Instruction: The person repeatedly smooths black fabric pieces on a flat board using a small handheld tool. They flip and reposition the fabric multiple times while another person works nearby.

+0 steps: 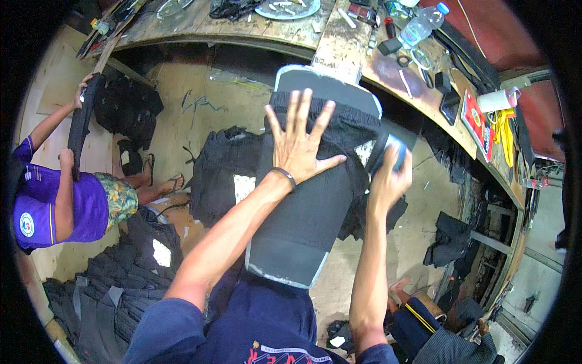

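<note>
A black garment [306,203] with a gathered elastic waistband is pulled over a grey board [327,85] with rounded corners. My left hand [300,142] lies flat on the cloth just below the waistband, fingers spread and thumb pointing right. At the board's right edge, my right hand [395,179] grips a dark, rounded block [379,151] with a pale bluish top; motion blurs it, and its exact kind cannot be made out. The block is beside loose black cloth with a white patch, and whether they touch is unclear. More of the garment hangs down on both sides of the board.
A wooden workbench [388,70] curves along the far side, bearing a water bottle [424,25], a plate [288,7] and a white roll [497,100]. Left, a person in purple [66,203] holds a long black piece. Another person [424,327] sits lower right. Black clothes [115,297] heap lower left.
</note>
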The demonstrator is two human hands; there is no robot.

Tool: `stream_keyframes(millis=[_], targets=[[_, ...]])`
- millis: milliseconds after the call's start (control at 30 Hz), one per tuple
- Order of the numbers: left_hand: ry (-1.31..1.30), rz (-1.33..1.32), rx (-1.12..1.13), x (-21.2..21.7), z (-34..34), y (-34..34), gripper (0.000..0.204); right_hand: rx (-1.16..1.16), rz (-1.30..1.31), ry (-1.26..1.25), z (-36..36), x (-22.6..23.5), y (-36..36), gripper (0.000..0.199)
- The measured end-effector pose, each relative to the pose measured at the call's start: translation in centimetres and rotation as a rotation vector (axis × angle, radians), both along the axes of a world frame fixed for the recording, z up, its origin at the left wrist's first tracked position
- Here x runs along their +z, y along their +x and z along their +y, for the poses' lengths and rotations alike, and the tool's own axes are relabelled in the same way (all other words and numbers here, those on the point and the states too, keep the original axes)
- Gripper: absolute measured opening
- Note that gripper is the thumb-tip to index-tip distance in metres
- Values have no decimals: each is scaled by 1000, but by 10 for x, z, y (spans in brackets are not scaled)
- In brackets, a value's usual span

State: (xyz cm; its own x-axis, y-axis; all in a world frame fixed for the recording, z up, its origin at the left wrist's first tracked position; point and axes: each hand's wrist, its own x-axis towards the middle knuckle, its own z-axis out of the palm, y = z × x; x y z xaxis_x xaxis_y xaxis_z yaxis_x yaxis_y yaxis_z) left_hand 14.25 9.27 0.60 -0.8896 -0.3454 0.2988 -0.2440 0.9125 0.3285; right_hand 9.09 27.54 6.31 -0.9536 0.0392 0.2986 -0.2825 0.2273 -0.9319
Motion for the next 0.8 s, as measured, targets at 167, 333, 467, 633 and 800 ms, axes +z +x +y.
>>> stream_keyframes(millis=[167, 333, 467, 633, 800], targets=[[14, -140, -160, 3, -21, -19, 140, 502, 412, 720, 22, -12, 59, 48], [44, -106, -161, -13, -22, -20, 137, 438, 201, 919, 14, -19, 60, 33], [35, -43, -147, -17, -19, -17, 134, 530, 190, 898, 22, -9, 88, 36], [83, -66, -149, -16, -21, -19, 132, 486, 171, 824, 5, -12, 105, 33], [124, -61, -185, -19, -21, -22, 130, 603, 162, 813, -1, -14, 134, 29]])
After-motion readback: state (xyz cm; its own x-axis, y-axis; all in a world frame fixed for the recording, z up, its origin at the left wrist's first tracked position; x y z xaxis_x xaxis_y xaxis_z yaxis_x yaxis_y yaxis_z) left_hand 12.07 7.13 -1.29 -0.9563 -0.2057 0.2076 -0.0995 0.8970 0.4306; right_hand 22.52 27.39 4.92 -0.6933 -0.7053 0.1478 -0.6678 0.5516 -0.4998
